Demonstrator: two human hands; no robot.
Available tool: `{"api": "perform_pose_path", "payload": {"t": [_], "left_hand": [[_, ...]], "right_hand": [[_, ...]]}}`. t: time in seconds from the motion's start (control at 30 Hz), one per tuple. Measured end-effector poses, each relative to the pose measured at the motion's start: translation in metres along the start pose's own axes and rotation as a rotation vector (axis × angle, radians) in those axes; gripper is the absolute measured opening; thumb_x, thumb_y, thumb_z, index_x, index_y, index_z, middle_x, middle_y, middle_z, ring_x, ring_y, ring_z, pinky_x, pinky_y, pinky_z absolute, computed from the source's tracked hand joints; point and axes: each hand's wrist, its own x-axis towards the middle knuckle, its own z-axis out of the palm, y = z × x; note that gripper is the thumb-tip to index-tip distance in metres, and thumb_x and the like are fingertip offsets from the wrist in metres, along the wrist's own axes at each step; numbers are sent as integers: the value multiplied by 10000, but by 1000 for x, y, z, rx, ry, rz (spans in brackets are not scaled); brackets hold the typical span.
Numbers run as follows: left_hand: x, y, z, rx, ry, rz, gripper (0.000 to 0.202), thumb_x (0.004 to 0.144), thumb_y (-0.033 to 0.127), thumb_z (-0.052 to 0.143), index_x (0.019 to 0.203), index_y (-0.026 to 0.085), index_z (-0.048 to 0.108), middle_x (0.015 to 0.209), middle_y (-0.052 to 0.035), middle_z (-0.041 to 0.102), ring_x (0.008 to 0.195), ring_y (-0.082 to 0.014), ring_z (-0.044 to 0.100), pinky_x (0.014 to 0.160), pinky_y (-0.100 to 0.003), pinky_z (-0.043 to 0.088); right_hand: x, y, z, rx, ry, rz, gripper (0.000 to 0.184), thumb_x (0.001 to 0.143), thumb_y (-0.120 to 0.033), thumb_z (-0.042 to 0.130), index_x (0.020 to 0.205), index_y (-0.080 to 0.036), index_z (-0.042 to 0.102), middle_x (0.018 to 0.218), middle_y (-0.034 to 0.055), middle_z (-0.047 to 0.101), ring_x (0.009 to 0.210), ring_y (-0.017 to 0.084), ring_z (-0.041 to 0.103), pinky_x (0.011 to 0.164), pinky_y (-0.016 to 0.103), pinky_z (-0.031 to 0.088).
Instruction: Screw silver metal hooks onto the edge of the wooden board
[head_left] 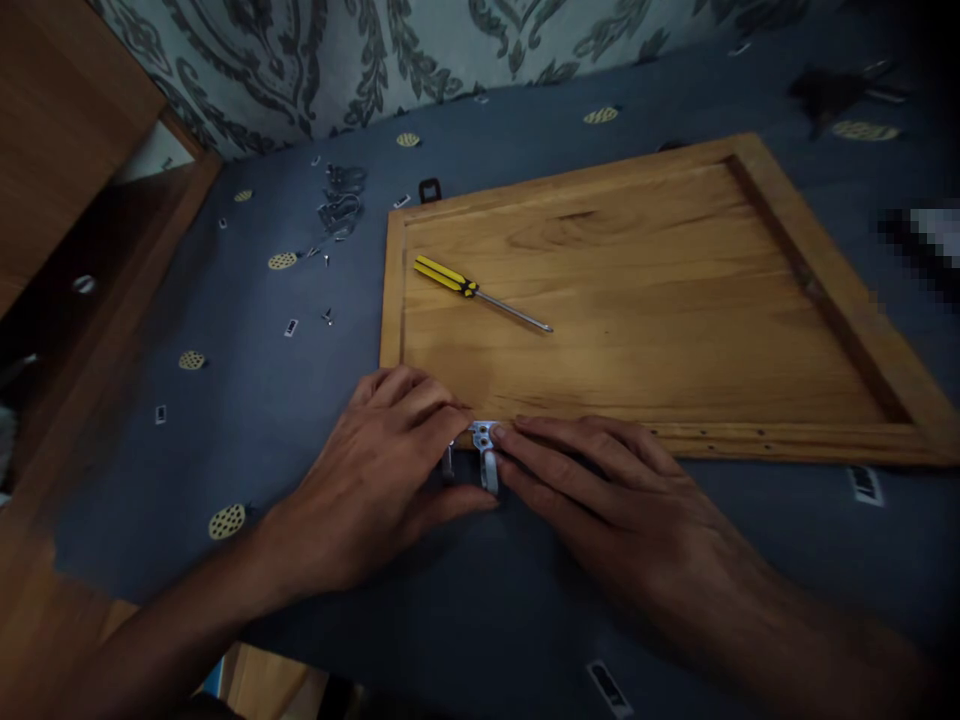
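A framed wooden panel (570,270) lies flat on the blue patterned cloth. On its near edge rests a small silver metal double hook (484,438), its plate with screw holes upward and its prongs sticking out past the edge. My left hand (382,470) grips the hook from the left, fingers over the edge and thumb below the prongs. My right hand (622,490) lies with fingers stretched along the edge, a fingertip touching the plate. A yellow and black screwdriver (480,292) lies on the panel, its tip toward the right.
Several loose metal hooks (341,205) and small screws (327,316) lie on the cloth (247,420) to the left. A small dark piece (430,190) sits by the panel's far corner. Wooden furniture (67,130) stands at left; a blurred dark object (832,95) lies far right.
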Motion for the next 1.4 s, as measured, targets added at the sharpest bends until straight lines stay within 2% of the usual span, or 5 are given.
{"api": "perform_pose_path", "payload": {"t": [0.53, 0.67, 0.8, 1.17, 1.4], "left_hand": [[0, 1, -1, 63, 8, 10, 399, 925, 496, 736, 1119, 155, 664, 1127, -87, 699, 1082, -281, 584, 953, -468, 465], [0, 0, -13, 39, 45, 9, 428, 921, 570, 706, 1104, 184, 683, 1098, -75, 716, 1040, -266, 617, 893, -430, 486], [-1, -8, -32, 3, 183, -65, 264, 1012, 424, 633, 1121, 196, 708, 1042, -59, 739, 1003, -224, 660, 862, -360, 515], [-10, -85, -65, -36, 677, -385, 161, 939, 264, 642, 985, 198, 782, 953, -20, 801, 873, -162, 722, 789, -257, 557], [-15, -137, -52, 154, 515, -515, 225, 926, 182, 564, 997, 194, 778, 950, -38, 791, 820, -184, 712, 741, -281, 552]], "right_hand": [[2, -1, 0, -25, 11, 2, 368, 1071, -94, 382, 1301, -128, 666, 1277, 98, 748, 1305, 246, 566, 1059, 449, 464], [1, -1, -1, -19, -7, -10, 384, 1070, -112, 373, 1308, -148, 671, 1279, 101, 747, 1304, 252, 579, 1049, 456, 483], [0, 0, 0, -8, 1, -5, 403, 1045, -69, 383, 1327, -146, 660, 1303, 98, 739, 1332, 256, 569, 1076, 450, 468], [-11, 12, 8, -79, -34, -73, 552, 952, -61, 450, 1459, -225, 595, 1389, 81, 704, 1291, 278, 617, 995, 463, 533], [-22, 28, 26, -216, -12, -176, 614, 913, -45, 433, 1484, -219, 577, 1439, 59, 673, 1309, 292, 590, 990, 471, 497]]}}
